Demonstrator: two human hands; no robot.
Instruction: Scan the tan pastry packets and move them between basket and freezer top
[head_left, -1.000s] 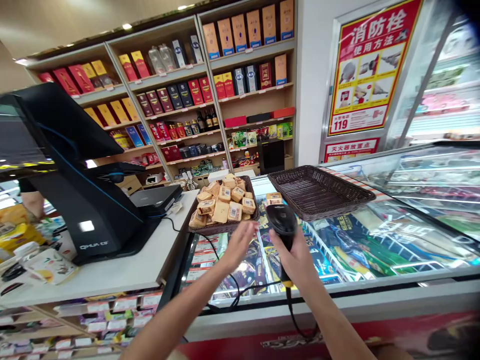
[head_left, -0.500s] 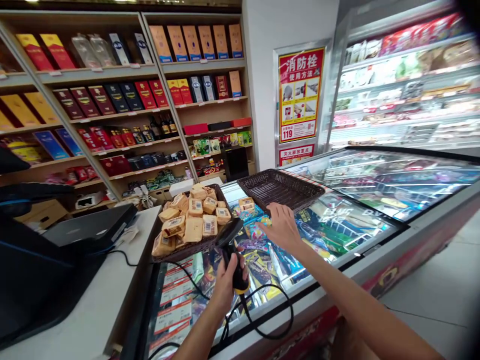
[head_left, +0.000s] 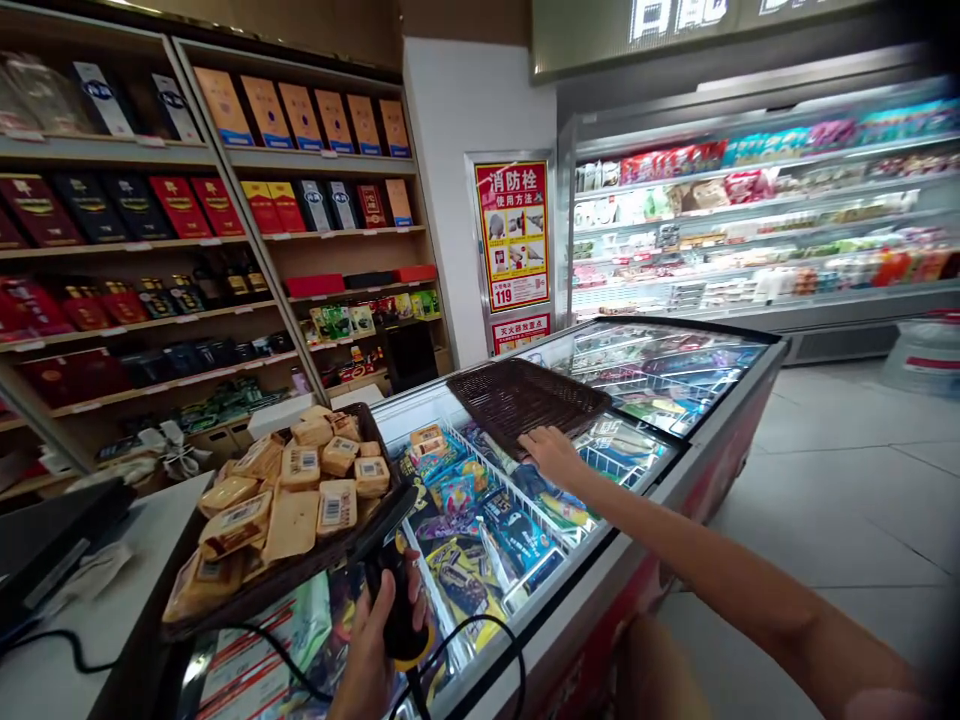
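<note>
My left hand (head_left: 375,625) is wrapped around the handle of a black barcode scanner (head_left: 401,600) with a yellow lower end and a trailing cable. Close to the scanner head stands a dark wicker basket (head_left: 382,500) heaped with packaged bread (head_left: 300,465), many packs showing barcode labels. My right hand (head_left: 553,455) grips the near edge of a second brown wicker basket (head_left: 525,395), a shallow one in which no goods show. That basket is over the glass top of a freezer; its underside is hidden. One small bread pack (head_left: 427,438) lies on the glass between the baskets.
Under the glass, the chest freezer (head_left: 517,610) holds colourful ice cream packs. A counter (head_left: 161,530) with black equipment borders it at left. Shelves of boxed bottles (head_left: 337,205) stand behind, and a lit refrigerated display (head_left: 750,215) is at back right.
The view has turned right. The shallow basket and my right hand have shifted away along the freezer, farther from the small bread pack. My left hand still holds the scanner.
</note>
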